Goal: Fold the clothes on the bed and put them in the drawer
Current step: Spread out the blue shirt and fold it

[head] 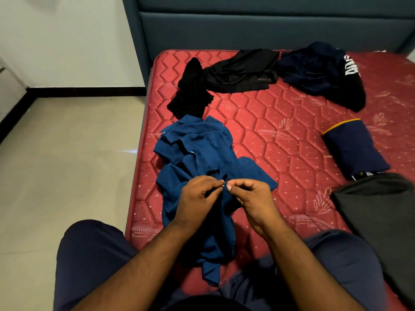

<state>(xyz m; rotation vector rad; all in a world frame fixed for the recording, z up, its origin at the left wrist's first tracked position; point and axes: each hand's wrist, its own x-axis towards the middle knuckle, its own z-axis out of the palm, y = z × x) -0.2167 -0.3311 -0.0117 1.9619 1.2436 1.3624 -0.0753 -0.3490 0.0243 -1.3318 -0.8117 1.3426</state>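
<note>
— What is the person doing with that blue shirt [202, 158]?

— Both hands are meeting over its middle. The left hand [197, 198] and the right hand [253, 198] are each pinching a bit of the blue cloth between thumb and fingertips, so each grip is narrow and holding the shirt.

— And the shirt is lying where?

— It is lying crumpled on the red mattress [269, 135], near its left edge, trailing down between the person's knees.

— What else is sitting on the bed?

— A black garment [190, 90] is touching the shirt's far end. Beside it a second black piece [242, 70] and a dark navy heap with white letters [318, 72] are lying by the headboard [269, 30]. A folded navy piece with a yellow edge [352, 149] is resting at the right, just beside a flat black piece [381, 209].
</note>
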